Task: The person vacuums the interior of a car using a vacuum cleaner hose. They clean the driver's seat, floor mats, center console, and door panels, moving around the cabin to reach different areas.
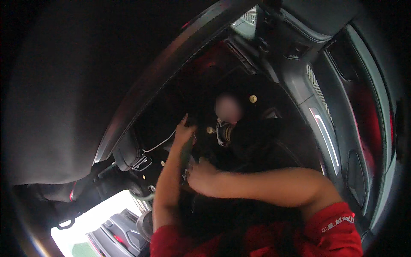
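Inside a dim car interior, my left hand [184, 131] reaches over the dark floor area with one finger extended. A thin white cable [160, 143] runs up to that hand from the left; whether the hand holds it cannot be told. My right hand [204, 176] is lower and a little to the right, its fingers curled near a small pale thing [190, 162], too dark and blurred to name. A dark, greenish strip lies between the two hands. Just right of my left hand are a round yellowish disc [210, 129] and a dark object with pale edges [223, 133].
A long curved trim panel [151, 83] crosses the upper left. On the right stand a sill with a bright strip [327, 141] and a door panel [362, 122]. Another disc [253, 99] lies above a blurred pale patch. An opening at lower left shows another door panel [117, 233].
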Tool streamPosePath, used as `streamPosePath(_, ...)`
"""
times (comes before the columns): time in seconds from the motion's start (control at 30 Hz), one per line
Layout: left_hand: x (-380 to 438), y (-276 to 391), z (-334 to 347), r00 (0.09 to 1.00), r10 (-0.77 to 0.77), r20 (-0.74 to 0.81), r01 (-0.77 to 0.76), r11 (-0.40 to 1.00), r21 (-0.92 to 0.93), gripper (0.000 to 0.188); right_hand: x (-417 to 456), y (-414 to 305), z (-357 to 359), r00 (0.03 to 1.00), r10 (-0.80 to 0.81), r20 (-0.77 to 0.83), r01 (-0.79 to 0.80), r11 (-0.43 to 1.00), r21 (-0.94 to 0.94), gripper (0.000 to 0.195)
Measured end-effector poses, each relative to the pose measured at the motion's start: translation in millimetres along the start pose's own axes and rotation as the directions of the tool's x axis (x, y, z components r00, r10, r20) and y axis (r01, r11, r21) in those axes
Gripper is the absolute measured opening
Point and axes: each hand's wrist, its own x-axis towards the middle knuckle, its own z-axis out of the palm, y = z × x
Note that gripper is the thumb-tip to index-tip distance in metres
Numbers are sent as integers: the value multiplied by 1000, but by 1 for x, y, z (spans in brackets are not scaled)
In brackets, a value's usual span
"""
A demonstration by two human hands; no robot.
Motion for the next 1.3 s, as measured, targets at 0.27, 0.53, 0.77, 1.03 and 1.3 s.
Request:
streamPosePath(0.27,43,71,27,973,-159,169,170,984,-53,77,36,-2,76,583,799,148,-73,-130,989,63)
streamPosePath(0.53,158,44,85,968,251,-21,-234,927,292,77,28,-8,71,951,209,-229,-57,844,534,60)
streamPosePath(0.77,125,130,77,998,5,61,3,991,-135,76,1,-14,55,900,204,-385,9,875,484,57)
streamPosePath(1.03,220,72,131,845,529,-76,-369,680,633,55,-39,-27,52,852,-63,-520,316,854,414,55)
streamPosePath(1.3,232,56,120,931,300,-210,-148,833,533,59,-38,-28,37,756,-44,-653,367,854,368,52)
